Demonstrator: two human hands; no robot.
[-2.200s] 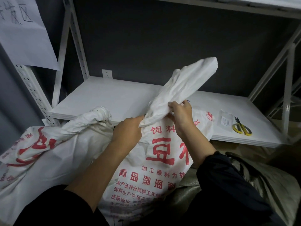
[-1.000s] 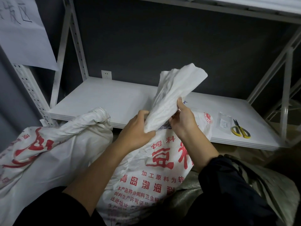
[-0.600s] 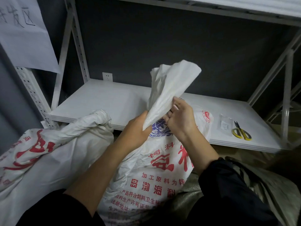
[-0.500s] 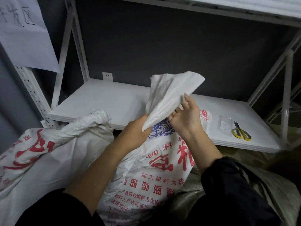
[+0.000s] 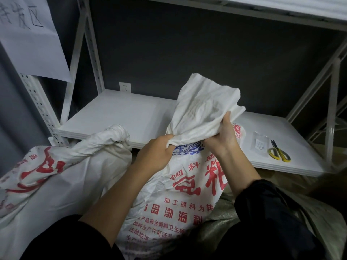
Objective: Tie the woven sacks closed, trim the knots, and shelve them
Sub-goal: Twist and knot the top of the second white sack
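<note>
A white woven sack with red print [image 5: 180, 199] stands in front of me, its gathered mouth [image 5: 204, 107] sticking up and spreading open at the top. My left hand [image 5: 155, 154] grips the neck of the sack low down, fingers curled into the fabric. My right hand [image 5: 223, 134] holds the right side of the loose mouth, thumb over the cloth. A second white sack with red print [image 5: 56, 169] lies to the left, its mouth twisted. Yellow-handled scissors [image 5: 278, 153] lie on the white shelf [image 5: 120, 117] at the right.
A small clear packet [image 5: 261, 142] lies beside the scissors. White shelf uprights [image 5: 40, 107] stand left and right, with another shelf above. A paper sign [image 5: 32, 36] hangs at the upper left. A grey-green sack [image 5: 319, 220] lies at the lower right.
The sack's mouth has gone from a tight upright roll to a looser, wider bunch leaning right. My right hand slid up along it; my left hand kept its hold on the neck.
</note>
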